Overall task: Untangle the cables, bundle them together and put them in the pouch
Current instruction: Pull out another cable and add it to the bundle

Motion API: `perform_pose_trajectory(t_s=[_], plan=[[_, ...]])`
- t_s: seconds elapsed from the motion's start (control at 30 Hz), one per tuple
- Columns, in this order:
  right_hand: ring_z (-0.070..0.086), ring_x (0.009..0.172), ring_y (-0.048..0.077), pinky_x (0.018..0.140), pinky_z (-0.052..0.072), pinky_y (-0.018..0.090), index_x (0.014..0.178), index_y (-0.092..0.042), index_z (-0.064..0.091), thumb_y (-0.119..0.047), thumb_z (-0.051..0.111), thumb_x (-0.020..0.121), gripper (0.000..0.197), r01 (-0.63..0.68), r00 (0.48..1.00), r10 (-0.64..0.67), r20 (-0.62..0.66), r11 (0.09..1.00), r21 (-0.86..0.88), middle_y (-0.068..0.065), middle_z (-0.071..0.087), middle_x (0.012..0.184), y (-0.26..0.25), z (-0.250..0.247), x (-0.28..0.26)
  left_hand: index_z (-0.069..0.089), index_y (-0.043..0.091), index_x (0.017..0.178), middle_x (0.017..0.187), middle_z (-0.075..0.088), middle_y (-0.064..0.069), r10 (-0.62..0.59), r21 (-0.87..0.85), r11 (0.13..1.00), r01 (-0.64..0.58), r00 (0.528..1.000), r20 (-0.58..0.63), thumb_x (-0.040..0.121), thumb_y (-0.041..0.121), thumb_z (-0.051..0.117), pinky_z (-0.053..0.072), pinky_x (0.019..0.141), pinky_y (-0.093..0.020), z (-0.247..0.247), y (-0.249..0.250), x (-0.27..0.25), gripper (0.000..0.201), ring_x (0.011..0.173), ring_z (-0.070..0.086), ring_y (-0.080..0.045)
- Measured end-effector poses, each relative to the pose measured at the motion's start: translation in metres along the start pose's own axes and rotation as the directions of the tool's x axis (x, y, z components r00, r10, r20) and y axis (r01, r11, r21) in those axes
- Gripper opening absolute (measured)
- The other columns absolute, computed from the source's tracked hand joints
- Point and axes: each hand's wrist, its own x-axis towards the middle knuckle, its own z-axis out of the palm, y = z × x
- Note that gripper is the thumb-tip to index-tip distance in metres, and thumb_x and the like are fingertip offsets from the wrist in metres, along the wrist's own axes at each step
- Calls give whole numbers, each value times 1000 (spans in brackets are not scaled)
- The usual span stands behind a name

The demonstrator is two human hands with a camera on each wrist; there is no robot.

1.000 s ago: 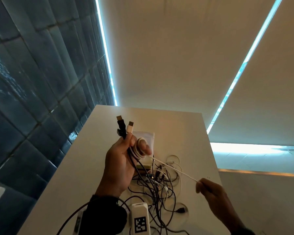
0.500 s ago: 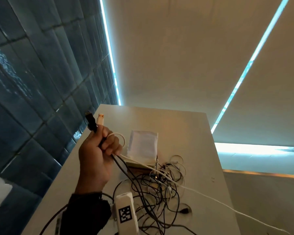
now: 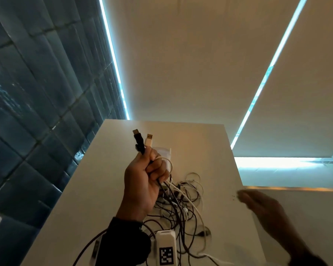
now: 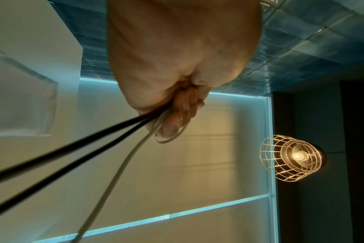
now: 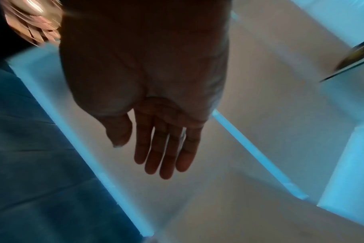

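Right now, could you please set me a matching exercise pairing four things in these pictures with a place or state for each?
Things:
1. left hand
2. right hand
3. cable tangle
4. pouch

States:
A. open, fingers straight, holding nothing
B. lying on the table, partly hidden behind the raised hand
C. gripping black and white cables, plugs pointing up
D. heaped loose on the table

Pairs: 1-C, 2-A, 3-D, 4-B
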Motion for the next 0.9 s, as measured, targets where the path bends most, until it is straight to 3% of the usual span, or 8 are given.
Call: perform_pose_trajectory(t_s=[0.07, 0.17, 0.33, 0.47, 0.63, 0.77, 0.83, 0.9], plan=[[66, 88, -7, 76, 51, 9, 94, -41, 71, -38, 62, 89, 10, 98, 991, -101, 86, 994, 38, -16, 74, 99, -42, 32, 10, 45, 14, 68, 56, 24, 3, -18, 19, 1000, 18, 1000, 16, 101, 23, 34, 27, 45, -24, 6, -2, -2, 36, 49, 21, -12], [65, 96, -1, 78, 54, 16, 112, -31, 66, -45, 58, 91, 27, 278, 933, -303, 194, 950, 144, -18, 68, 106, -84, 68, 12, 46, 14, 67, 56, 26, 2, -32, 55, 998, 29, 999, 42, 101, 25, 34, 28, 47, -25, 10, -2, -5, 37, 50, 23, -12], [62, 76, 3, 66, 51, 20, 88, -23, 70, -28, 63, 89, 8, 457, 880, -459, 119, 888, 51, -11, 66, 82, -98, 91, 18, 43, 12, 69, 55, 30, 1, -48, 124, 991, 42, 998, 42, 100, 26, 34, 32, 48, -26, 10, 1, -11, 36, 48, 29, -12], [57, 68, 5, 58, 45, 16, 84, -20, 62, -16, 61, 92, 9, 391, 911, -389, 140, 920, 11, -12, 58, 72, -86, 85, 15, 44, 10, 71, 57, 42, -4, -81, 185, 980, 71, 996, 48, 101, 25, 32, 45, 56, -32, 9, -2, -12, 35, 53, 43, -19], [56, 65, -4, 55, 41, 6, 80, -26, 56, -11, 62, 90, 19, 288, 952, -300, -56, 943, -166, -16, 53, 59, -56, 55, 14, 44, 7, 78, 89, 72, -24, -145, 467, 882, 67, 981, 133, 103, 27, 27, 52, 89, -52, 3, 5, -14, 36, 89, 71, -36], [56, 63, -10, 59, 40, 6, 68, -33, 57, -8, 68, 87, 33, 92, 964, -153, -215, 959, -269, -21, 59, 56, -16, 22, 7, 51, 9, 77, 57, 58, -13, -35, 440, 898, -15, 994, 104, 99, 29, 35, 52, 85, -55, -4, 7, -14, 34, 63, 65, -35], [56, 58, -5, 59, 39, 10, 61, -35, 58, -3, 70, 84, 41, 73, 992, -98, -81, 960, -271, -23, 62, 61, 2, 11, -3, 46, 11, 70, 49, 37, -4, 19, 315, 948, -49, 995, 98, 97, 27, 37, 52, 65, -43, 2, 4, -14, 33, 46, 43, -21], [59, 59, -3, 61, 43, 11, 59, -39, 63, 3, 68, 81, 48, 109, 963, -27, 267, 948, -300, -20, 62, 57, 15, 15, -10, 46, 12, 69, 52, 28, 1, 25, 208, 977, -42, 996, 87, 97, 27, 39, 35, 52, -31, 12, -1, -14, 32, 46, 26, -14]])
